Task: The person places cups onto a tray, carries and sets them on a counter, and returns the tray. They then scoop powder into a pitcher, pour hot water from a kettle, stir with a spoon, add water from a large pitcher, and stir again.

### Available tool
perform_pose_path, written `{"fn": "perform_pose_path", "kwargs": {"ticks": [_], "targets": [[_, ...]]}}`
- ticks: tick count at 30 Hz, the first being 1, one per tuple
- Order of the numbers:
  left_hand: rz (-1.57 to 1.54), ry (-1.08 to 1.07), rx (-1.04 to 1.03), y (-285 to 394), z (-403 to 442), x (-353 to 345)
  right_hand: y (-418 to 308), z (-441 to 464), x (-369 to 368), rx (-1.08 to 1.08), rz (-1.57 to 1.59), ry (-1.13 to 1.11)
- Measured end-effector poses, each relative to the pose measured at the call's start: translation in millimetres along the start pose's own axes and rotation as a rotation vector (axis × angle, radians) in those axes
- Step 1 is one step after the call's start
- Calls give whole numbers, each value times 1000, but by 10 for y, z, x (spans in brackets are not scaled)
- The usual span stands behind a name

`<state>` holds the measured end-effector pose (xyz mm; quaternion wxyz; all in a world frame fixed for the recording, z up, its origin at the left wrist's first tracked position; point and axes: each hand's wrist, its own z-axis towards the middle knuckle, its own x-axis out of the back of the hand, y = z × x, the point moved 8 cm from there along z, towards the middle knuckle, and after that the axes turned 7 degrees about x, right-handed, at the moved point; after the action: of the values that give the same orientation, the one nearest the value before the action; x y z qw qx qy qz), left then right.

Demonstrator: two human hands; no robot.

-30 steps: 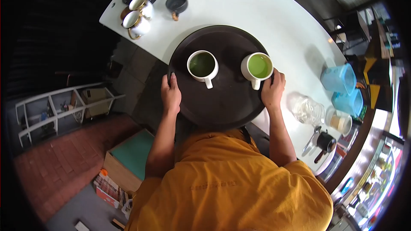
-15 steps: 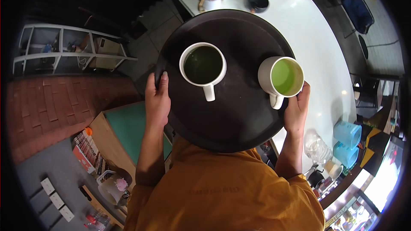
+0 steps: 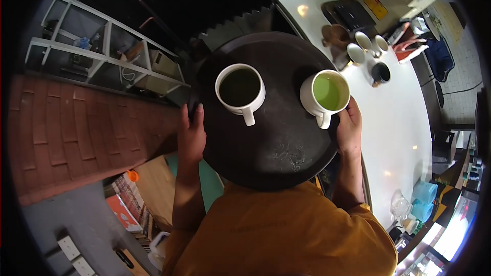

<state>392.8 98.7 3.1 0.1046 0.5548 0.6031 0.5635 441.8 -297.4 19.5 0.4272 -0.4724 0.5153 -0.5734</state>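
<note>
A round black serving tray (image 3: 276, 145) is held level in front of my body. My left hand (image 3: 192, 135) grips its left rim, with the thumb on top. On the right rim, my right hand (image 3: 350, 129) holds the tray, its fingers partly hidden close behind a mug. That white mug (image 3: 309, 97) stands on the tray's right side with bright green liquid (image 3: 327, 92) in it. Left of the middle stands another white mug (image 3: 248, 110), filled with dark liquid (image 3: 239, 87). Both mug handles point towards me.
To the right runs a long white counter (image 3: 394, 117) with several cups (image 3: 355, 53) and a black cup (image 3: 380, 73). Blue containers (image 3: 424, 199) sit at its near end. On the left are a brick ledge (image 3: 82, 122) and a white-framed shelf (image 3: 110, 46).
My body has turned left, so the counter and its cups have shifted right in view. The tray stays in both hands with the two mugs on it.
</note>
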Motion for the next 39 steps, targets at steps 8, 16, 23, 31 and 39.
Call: {"fn": "perform_pose_path", "kwargs": {"ticks": [8, 16, 23, 31, 39], "targets": [[-37, 44, -130, 211, 1189, 540, -39, 979, -1371, 103, -119, -68], [-177, 96, -62, 800, 2645, 461, -156, 2547, -2453, 164, -73, -174], [-416, 14, -94, 1795, 3792, 184, -376, 3893, -2912, 174, -96, -145], [-131, 24, -181, 2801, 5285, -434, -423, 4996, -3014, 139, -164, 74], [-159, -396, -243, 4048, 6712, -1528, -228, 5637, -2864, 78, -238, 516]]}}
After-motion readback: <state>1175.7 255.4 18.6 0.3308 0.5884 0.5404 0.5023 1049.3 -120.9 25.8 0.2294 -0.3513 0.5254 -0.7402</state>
